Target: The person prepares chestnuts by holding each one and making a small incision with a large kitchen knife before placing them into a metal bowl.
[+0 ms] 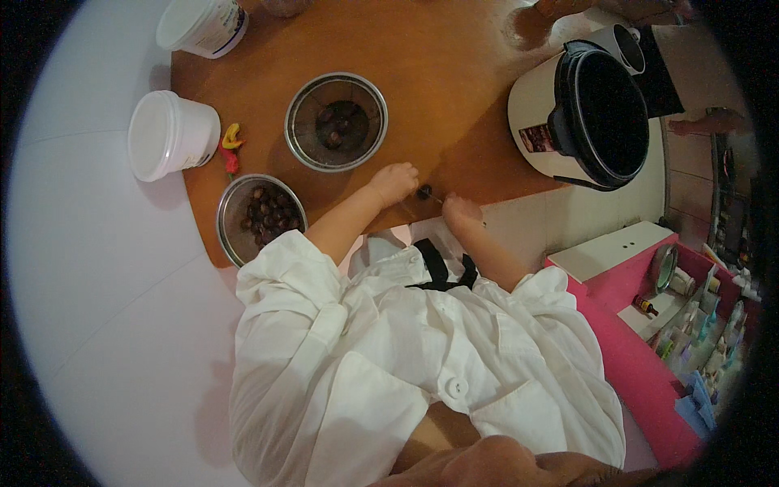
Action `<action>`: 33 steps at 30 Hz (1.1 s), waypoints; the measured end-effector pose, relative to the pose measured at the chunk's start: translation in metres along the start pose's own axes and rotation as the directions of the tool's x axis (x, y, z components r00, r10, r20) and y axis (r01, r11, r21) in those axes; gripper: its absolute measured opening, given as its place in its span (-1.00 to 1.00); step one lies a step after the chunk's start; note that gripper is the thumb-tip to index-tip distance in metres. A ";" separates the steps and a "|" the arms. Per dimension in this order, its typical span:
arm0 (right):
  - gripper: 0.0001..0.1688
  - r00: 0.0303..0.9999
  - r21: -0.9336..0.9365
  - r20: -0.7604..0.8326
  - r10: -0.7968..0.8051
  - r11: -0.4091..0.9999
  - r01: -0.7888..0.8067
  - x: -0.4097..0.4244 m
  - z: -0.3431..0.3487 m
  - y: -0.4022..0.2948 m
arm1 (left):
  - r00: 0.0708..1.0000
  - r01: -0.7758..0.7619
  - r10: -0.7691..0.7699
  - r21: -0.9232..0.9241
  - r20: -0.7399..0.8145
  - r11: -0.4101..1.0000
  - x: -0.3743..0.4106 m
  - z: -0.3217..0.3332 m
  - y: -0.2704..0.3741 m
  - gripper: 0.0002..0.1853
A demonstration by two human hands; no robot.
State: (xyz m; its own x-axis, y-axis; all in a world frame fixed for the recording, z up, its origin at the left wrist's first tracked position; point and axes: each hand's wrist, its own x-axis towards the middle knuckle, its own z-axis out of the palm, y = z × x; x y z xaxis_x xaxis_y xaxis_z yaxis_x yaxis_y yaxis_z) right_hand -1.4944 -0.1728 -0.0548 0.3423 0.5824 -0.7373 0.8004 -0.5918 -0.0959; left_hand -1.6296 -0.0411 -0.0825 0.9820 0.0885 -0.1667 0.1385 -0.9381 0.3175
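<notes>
My left hand point(395, 184) is at the wooden table's front edge with its fingers curled; whether it holds anything is hidden. Just right of it a small dark round piece point(425, 192) is by the table edge. My right hand point(464, 212) grips a thin shiny tool point(436, 199), its far end at the dark piece. Beyond my left hand stands a metal-rimmed bowl point(293, 150) with a few dark round pieces point(333, 131) low inside. A second metal-rimmed bowl point(228, 240), by my left sleeve, holds several brown, chestnut-like pieces point(266, 213).
Two white lidded plastic tubs point(198, 131) point(210, 27) stand at the left, near a red and yellow object point(230, 149). A large cream and black cooker point(541, 115) stands at the right. Below it is a pink storage unit point(627, 347) with bottles and packets. Another person's hand point(709, 123) shows far right.
</notes>
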 end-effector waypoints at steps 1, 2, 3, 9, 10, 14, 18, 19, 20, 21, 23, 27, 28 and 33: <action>-0.68 1.000 0.009 -0.013 0.005 1.000 -0.005 0.002 0.003 0.002 | 1.000 -0.002 0.002 0.012 0.012 1.000 0.002 -0.001 0.000 -0.89; -0.67 1.000 0.018 -0.027 0.011 1.000 -0.010 0.005 0.009 0.006 | 1.000 -0.015 0.015 0.017 0.008 1.000 0.004 -0.001 0.001 -0.89; -0.67 0.999 0.027 -0.039 0.013 1.000 -0.012 0.006 0.011 0.006 | 1.000 -0.025 0.025 0.024 0.005 0.999 0.005 0.001 0.003 -0.89; -0.65 0.999 0.047 0.013 0.047 0.998 -0.048 -0.005 -0.004 -0.002 | 1.000 -0.010 0.009 0.039 0.007 0.999 0.006 0.008 -0.001 -0.88; -0.65 1.000 0.054 0.009 0.026 0.998 -0.027 -0.003 0.000 -0.001 | 1.000 -0.006 0.006 0.025 0.007 1.000 0.005 0.009 -0.001 -0.87; -0.65 0.999 0.033 -0.024 -0.035 0.999 0.036 -0.006 -0.003 0.003 | 0.990 -0.004 -0.005 0.062 0.141 0.998 0.012 -0.004 0.011 -0.85; -0.67 0.996 0.041 -0.086 -0.039 0.998 0.043 -0.013 -0.002 -0.002 | 0.991 -0.022 0.015 0.058 0.134 0.998 0.008 -0.006 0.009 -0.85; -0.67 0.997 0.022 -0.060 -0.055 0.998 0.056 -0.007 0.001 0.000 | 0.991 -0.016 0.009 0.050 0.134 0.999 0.004 -0.003 0.006 -0.85; -0.67 0.997 0.004 -0.033 -0.070 0.998 0.070 0.004 0.005 0.003 | 0.990 0.005 -0.010 0.041 0.139 0.999 0.000 0.000 0.004 -0.85; -0.67 0.997 -0.029 -0.010 -0.077 0.997 0.076 0.011 0.004 0.009 | 0.991 0.025 -0.028 0.024 0.129 0.999 0.002 -0.006 0.005 -0.85; -0.67 0.993 -0.020 -0.089 -0.072 0.997 0.071 0.013 0.017 0.015 | 0.994 -0.001 -0.003 0.034 0.110 0.999 0.010 -0.012 0.008 -0.86; -0.69 0.992 0.004 -0.129 -0.008 1.000 0.009 0.025 0.038 0.020 | 0.994 -0.025 0.020 0.043 0.105 0.999 0.008 0.001 0.010 -0.87; -0.69 0.996 -0.077 -0.053 -0.070 0.995 0.066 0.020 0.021 0.012 | 0.995 0.010 -0.013 0.030 0.100 0.999 0.005 0.005 0.004 -0.87; -0.70 0.997 -0.007 -0.071 -0.027 1.000 0.027 0.012 0.022 0.006 | 0.999 -0.050 0.050 0.078 -0.001 0.996 0.003 0.002 0.004 -0.88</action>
State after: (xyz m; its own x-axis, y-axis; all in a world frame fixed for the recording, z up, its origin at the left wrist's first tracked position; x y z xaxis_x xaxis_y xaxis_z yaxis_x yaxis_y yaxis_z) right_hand -1.4961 -0.1819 -0.0785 0.3542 0.6362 -0.6854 0.8125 -0.5723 -0.1113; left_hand -1.6267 -0.0447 -0.0835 0.9879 0.0420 -0.1495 0.0792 -0.9645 0.2518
